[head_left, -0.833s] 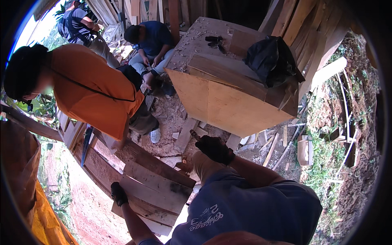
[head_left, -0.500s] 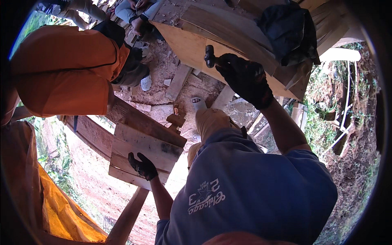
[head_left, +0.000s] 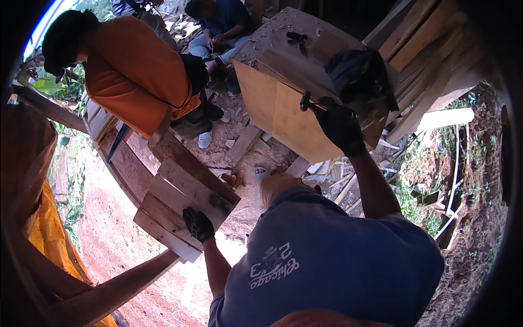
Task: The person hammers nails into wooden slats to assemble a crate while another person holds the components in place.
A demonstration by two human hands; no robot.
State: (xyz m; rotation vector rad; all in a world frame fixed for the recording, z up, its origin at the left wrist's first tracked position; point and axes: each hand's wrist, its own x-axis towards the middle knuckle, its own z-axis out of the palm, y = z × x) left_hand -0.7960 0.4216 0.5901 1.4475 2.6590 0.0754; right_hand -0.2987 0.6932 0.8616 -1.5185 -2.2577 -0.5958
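Note:
My right hand (head_left: pixel 340 126), in a black glove, grips a hammer (head_left: pixel 305 101) by its handle. The hammer's dark head points left, in front of a pale plywood panel (head_left: pixel 272 103). Low on the left, my gloved left hand (head_left: pixel 198 224) rests on a panel of several rough boards (head_left: pixel 169 199) side by side, its fingers laid over the wood rather than wrapped round it. Dark stains mark the boards' right end. Whether the hand presses on them I cannot tell.
A person in an orange top (head_left: pixel 139 71) bends over planks at the left; another person (head_left: pixel 226 27) sits at the back. A wooden bench (head_left: pixel 272 27) bears shavings and a black bag (head_left: pixel 357 76). Scrap wood (head_left: pixel 243 144) litters the ground. An orange tarp (head_left: pixel 46 229) hangs lower left.
The view has shifted, showing more of the bench and people. My left hand, its thumb and fingers spread before, now lies closer on the boards. The hammer stays in my right hand.

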